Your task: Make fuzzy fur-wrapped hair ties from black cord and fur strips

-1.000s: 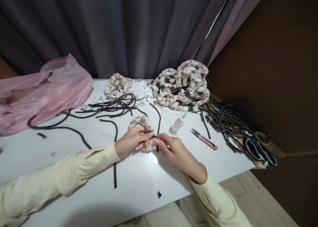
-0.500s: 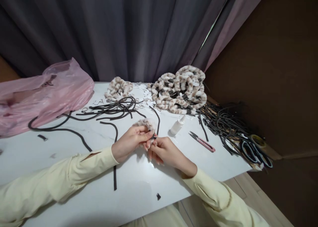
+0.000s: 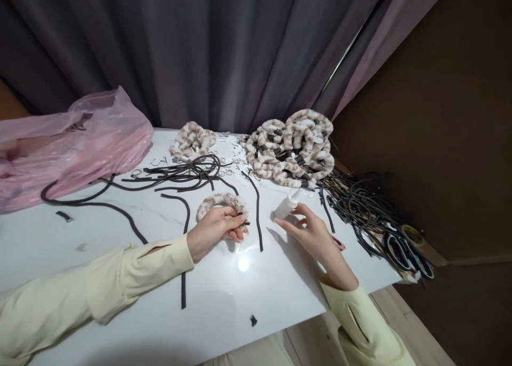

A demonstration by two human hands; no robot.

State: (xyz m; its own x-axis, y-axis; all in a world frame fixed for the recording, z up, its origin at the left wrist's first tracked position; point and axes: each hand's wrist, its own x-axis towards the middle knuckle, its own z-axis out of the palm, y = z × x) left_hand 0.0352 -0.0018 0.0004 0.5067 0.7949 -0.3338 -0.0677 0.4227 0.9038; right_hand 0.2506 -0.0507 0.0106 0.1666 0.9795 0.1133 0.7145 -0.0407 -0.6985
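My left hand pinches the end of a fluffy white-and-brown ring, where a short dark piece sticks out past the fingertips. The ring curves up behind the fingers over the white table. To the right, my right hand is at the small white bottle, thumb and fingers spread apart on its near side. Whether the fingertips touch the bottle is hard to tell. Pink-handled snips are mostly hidden behind my right hand.
Fluffy rings pile up at the back right, with a smaller bunch at the back centre. Black cords lie mid-table, more at the right edge near scissors. A pink plastic bag fills the back left.
My right hand has let go of the fluffy ring and moved right to the bottle, now covering most of the snips. More of the ring shows behind my left hand, which still holds it.
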